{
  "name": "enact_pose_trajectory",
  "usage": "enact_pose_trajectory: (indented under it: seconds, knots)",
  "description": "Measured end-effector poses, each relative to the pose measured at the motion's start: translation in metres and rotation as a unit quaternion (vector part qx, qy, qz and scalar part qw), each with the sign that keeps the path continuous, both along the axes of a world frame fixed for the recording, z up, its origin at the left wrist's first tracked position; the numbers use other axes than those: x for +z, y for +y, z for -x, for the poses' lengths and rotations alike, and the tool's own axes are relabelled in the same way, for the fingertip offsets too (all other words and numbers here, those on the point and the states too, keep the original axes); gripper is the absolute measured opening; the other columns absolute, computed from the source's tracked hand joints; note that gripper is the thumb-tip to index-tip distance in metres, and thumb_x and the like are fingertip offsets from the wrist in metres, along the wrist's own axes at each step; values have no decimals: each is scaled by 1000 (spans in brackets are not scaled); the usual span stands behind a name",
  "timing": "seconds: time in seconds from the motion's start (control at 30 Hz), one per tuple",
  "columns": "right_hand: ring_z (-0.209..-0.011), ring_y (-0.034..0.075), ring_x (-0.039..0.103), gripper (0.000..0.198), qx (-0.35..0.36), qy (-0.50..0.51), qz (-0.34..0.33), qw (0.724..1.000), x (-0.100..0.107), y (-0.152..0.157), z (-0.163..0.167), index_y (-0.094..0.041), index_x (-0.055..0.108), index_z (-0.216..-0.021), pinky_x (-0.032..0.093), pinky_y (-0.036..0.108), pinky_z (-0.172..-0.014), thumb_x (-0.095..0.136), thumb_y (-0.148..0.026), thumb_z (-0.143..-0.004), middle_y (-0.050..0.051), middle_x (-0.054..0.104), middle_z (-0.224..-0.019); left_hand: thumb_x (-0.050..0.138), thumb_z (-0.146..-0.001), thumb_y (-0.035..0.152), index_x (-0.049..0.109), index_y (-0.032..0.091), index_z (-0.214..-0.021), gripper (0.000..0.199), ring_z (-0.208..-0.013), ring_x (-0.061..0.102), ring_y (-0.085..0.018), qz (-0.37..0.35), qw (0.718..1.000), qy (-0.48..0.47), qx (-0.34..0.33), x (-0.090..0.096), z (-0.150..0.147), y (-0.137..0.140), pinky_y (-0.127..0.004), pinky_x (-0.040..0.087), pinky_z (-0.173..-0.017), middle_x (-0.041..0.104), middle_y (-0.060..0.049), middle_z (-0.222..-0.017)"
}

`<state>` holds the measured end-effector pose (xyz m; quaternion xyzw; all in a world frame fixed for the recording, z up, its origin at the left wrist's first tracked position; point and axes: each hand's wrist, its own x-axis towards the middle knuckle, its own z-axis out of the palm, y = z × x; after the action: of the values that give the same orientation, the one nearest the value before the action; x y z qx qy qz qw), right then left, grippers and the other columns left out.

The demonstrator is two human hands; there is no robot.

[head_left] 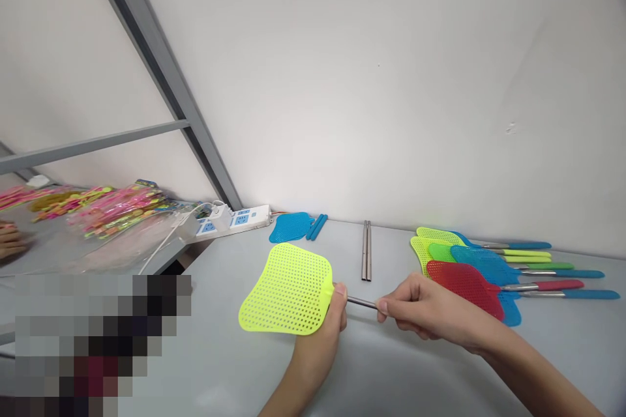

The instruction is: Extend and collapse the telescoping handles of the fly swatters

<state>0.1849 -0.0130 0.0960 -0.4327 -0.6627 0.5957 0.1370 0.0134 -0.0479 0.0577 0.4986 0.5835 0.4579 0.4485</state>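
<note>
Above the bench, our left fingers pinch the yellow swatter head by its neck; our right fingers pinch the metal rod. We seem to be joining them; next calls for straight alignment.

No text, label or number is legible.

View: head camera, worn on the person's head, above the near side of the yellow swatter
Facing: forward and down, over the yellow swatter to the white wall behind it
Nearness: close, the left hand at the yellow swatter's neck
Span: wide, from the grey post left of the yellow swatter to the table on its right
</note>
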Motion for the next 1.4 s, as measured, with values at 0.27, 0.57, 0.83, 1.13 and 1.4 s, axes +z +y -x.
enact_pose_trajectory:
  seconds: [0.27,0.57,0.83,1.13,1.4]
  knots:
    - [-41,5,24,37,-7,-6,24,1000,-2,0,0,-13,62,-68,18,20,-38,48,-46,-75,-5,34,-48,39,-80,44,24,19,-45,45,-43,23,-8,-6,1000,-7,-10,1,8,3,-23,22,-46,24,5,-43]
    - [-41,4,33,39,46,-70,69,994,-3,-8,-1,-21,57,-89,25,13,-33,35,-52,-80,-4,38,-58,36,-82,46,32,18,-53,41,-42,26,-7,29,983,-140,-115,-8,6,4,-22,22,-46,27,6,-41]
    - [-34,4,20,32,63,11,133,989,-13,-4,-2,-18,48,-68,15,14,-28,37,-46,-82,-8,28,-45,40,-81,47,29,18,-58,38,-40,19,-5,30,950,-288,-119,-22,-10,-5,-21,17,-41,24,8,-45]
    - [-33,4,17,30,65,50,173,982,-17,-3,1,-18,42,-62,10,16,-26,39,-41,-81,-8,29,-42,38,-81,48,28,18,-57,39,-42,19,-6,15,942,-299,-149,-26,-16,-8,-21,16,-41,22,7,-46]
    - [-34,4,17,38,61,97,189,975,-18,-10,11,-18,44,-62,11,16,-28,38,-50,-80,-9,26,-41,29,-81,55,28,18,-51,48,-46,23,-7,-4,979,-172,-112,-23,-13,-10,-24,19,-48,24,5,-45]
